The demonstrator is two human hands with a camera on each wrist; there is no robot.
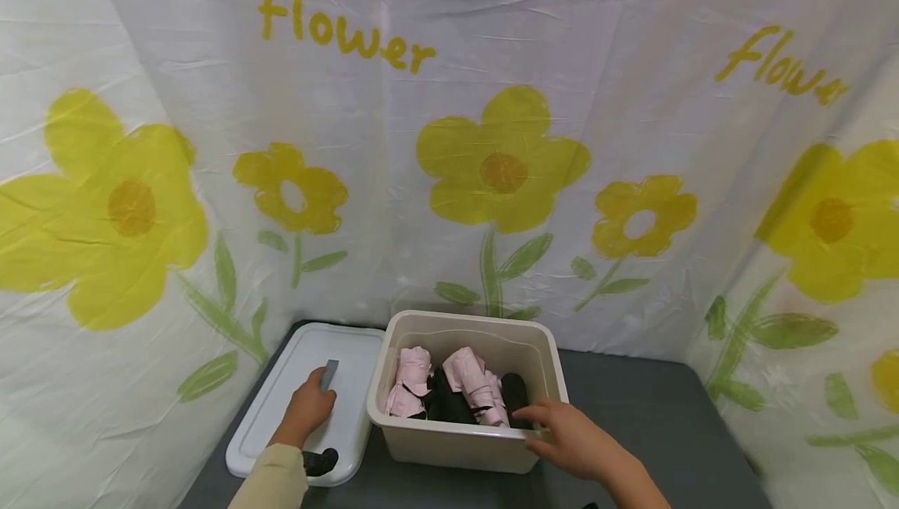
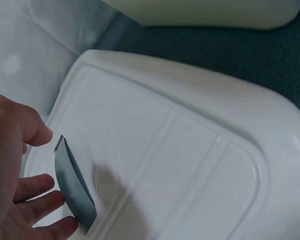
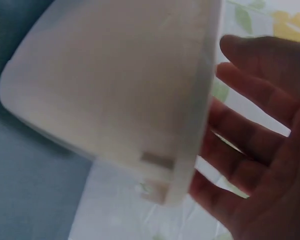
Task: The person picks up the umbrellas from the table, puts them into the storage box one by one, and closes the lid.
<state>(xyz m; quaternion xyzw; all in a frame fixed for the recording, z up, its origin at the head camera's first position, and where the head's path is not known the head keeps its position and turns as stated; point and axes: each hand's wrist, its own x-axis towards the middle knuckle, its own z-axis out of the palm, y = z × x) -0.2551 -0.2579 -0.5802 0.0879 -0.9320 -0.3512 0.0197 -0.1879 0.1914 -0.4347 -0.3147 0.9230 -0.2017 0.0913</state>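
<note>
In the head view my left hand (image 1: pixel 309 409) is over the white lid (image 1: pixel 351 415) at the left. By its fingers a narrow grey strip-like piece (image 2: pixel 74 182) stands on the lid; the left wrist view has the fingertips at its edge and the thumb slightly apart from its upper end. A beige plastic bin (image 1: pixel 456 446) stands beside the lid, holding pink rolled bundles (image 1: pixel 477 384) and dark items (image 1: pixel 448 400). Over the bin's front right rim reaches my right hand (image 1: pixel 572 435), fingers spread; the right wrist view shows the fingertips close to the rim.
Lid and bin stand on a dark grey table (image 1: pixel 625 407). Behind and around it hangs a white curtain (image 1: pixel 393 243) printed with yellow flowers, close to the back of the bin. The table runs on to the right of the bin.
</note>
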